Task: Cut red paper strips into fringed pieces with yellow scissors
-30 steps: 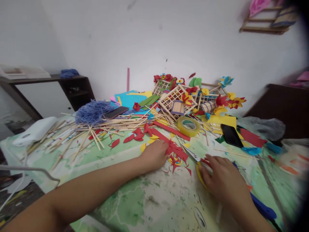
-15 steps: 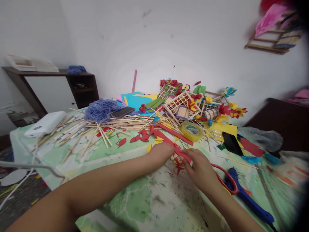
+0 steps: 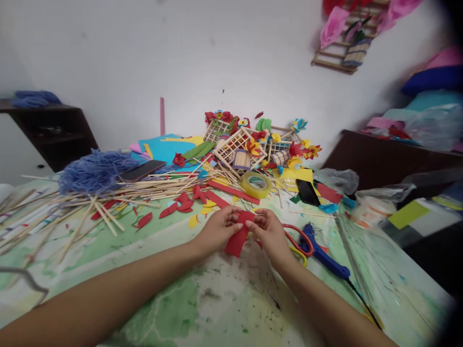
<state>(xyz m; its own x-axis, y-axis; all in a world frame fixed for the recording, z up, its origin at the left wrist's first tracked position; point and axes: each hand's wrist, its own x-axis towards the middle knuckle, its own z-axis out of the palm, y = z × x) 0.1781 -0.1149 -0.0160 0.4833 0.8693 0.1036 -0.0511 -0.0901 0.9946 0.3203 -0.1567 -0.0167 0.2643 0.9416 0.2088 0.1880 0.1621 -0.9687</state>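
Note:
A strip of red paper [image 3: 238,241] is pinched between both my hands above the table. My left hand [image 3: 221,226] grips its upper left side, thumb on top. At the upper right edge, my right hand [image 3: 268,234] has thumb and fingers closed on the same strip. Just right of that hand lie scissors [image 3: 307,245] with red and yellow handles, beside a blue glue gun [image 3: 325,258]. Cut red paper petals [image 3: 184,202] and yellow paper pieces [image 3: 207,208] lie beyond my left hand.
A clear tape roll [image 3: 256,185] sits behind my hands, before small stick baskets with paper flowers [image 3: 237,149]. Blue yarn [image 3: 96,171], a phone [image 3: 142,171] and thin wooden sticks [image 3: 170,185] spread to the left. A black phone [image 3: 307,192] lies right.
My hands have gone from reaching among the red scraps to holding a red paper strip between them, nearer to me. The camera view has turned right.

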